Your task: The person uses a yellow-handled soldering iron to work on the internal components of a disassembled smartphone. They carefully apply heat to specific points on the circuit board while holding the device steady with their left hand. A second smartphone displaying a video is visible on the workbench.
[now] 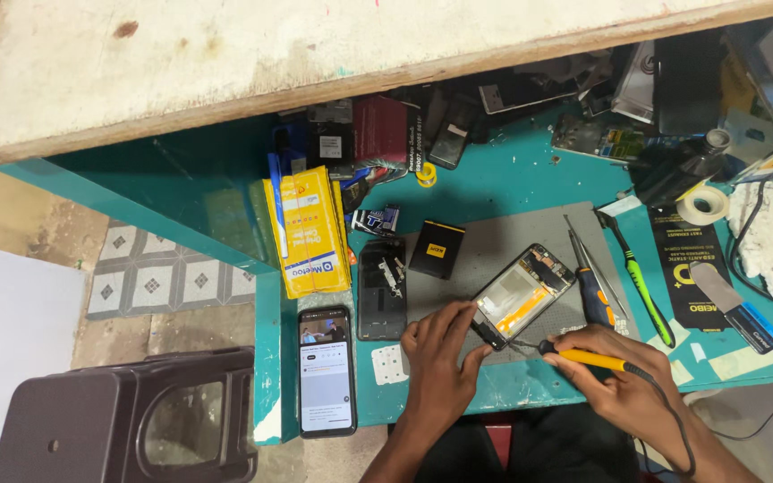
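While left hand [440,344] pins opened phone [522,295] on grey mat [503,241], mid-bench | right hand [615,371] grip closed on yellow soldering iron [588,358], tip at lower edge | advise: brace wrist, brief contact.

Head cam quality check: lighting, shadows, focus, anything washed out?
Head view: even, warm light on the teal bench, with deep shadow under the pale shelf, whose top reads nearly washed out. Focus is fair on the left hand, the opened phone and the right hand gripping the yellow-handled iron; back clutter is murky.
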